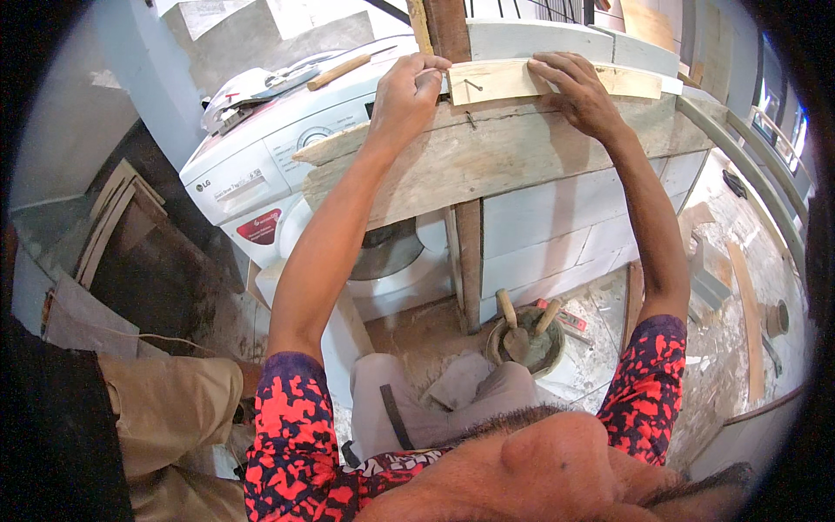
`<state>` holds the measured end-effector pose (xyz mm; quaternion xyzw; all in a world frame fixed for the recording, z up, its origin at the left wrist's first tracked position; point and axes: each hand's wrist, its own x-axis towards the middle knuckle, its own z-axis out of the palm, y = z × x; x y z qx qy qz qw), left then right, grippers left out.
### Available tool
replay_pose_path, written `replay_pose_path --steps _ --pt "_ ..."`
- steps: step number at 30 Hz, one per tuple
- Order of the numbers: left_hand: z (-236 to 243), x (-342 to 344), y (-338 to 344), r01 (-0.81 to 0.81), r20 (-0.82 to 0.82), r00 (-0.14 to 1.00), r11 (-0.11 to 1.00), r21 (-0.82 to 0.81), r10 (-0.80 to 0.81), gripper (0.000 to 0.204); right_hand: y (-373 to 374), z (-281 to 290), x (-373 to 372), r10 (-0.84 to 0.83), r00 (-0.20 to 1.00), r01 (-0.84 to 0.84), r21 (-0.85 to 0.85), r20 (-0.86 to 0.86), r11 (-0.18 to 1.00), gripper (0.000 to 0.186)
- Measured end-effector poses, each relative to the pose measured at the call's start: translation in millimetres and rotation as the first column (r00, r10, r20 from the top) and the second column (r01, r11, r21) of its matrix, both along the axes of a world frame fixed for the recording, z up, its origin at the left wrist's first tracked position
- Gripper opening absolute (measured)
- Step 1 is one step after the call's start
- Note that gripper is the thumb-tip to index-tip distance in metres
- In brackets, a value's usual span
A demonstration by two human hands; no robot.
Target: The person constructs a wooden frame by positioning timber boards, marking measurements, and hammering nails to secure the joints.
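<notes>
A short pale wooden strip [509, 80] lies along the top edge of a wide weathered plank [487, 157]. My right hand [576, 94] is closed over the strip right of its middle, its fingertips on the upper edge. At the strip's left end, my left hand [407, 97] has curled fingers, with the index fingertip against the corner. A nail [472, 84] sticks out of the strip near that end. Just below, another nail [470, 120] juts from the plank. Behind the plank stands a wooden post [448, 33].
At the left, a white washing machine [252, 170] carries a wooden-handled tool [339, 71]. White blocks [539, 217] form a low wall beneath the plank. A bucket [548, 348] with tools sits on the floor before me. Another person's trousered leg [174, 400] is close at left.
</notes>
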<state>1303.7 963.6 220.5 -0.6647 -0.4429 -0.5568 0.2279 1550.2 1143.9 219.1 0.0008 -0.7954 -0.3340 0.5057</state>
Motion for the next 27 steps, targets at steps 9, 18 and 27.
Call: replay_pose_path --steps 9,18,27 --pt "0 -5 0 0.004 0.001 1.0 0.999 -0.047 -0.004 0.034 -1 -4 -4 -0.025 0.999 0.025 0.035 -0.026 0.999 0.058" --pt "0 2 4 -0.016 -0.079 0.997 0.996 -0.087 0.009 0.038 -2 -7 3 -0.036 0.998 0.036 -0.012 -0.048 0.999 0.059" --pt "3 6 2 -0.09 -0.094 0.992 0.993 -0.079 0.083 0.033 1 -5 -6 -0.024 0.998 0.024 -0.002 -0.065 1.0 0.056"
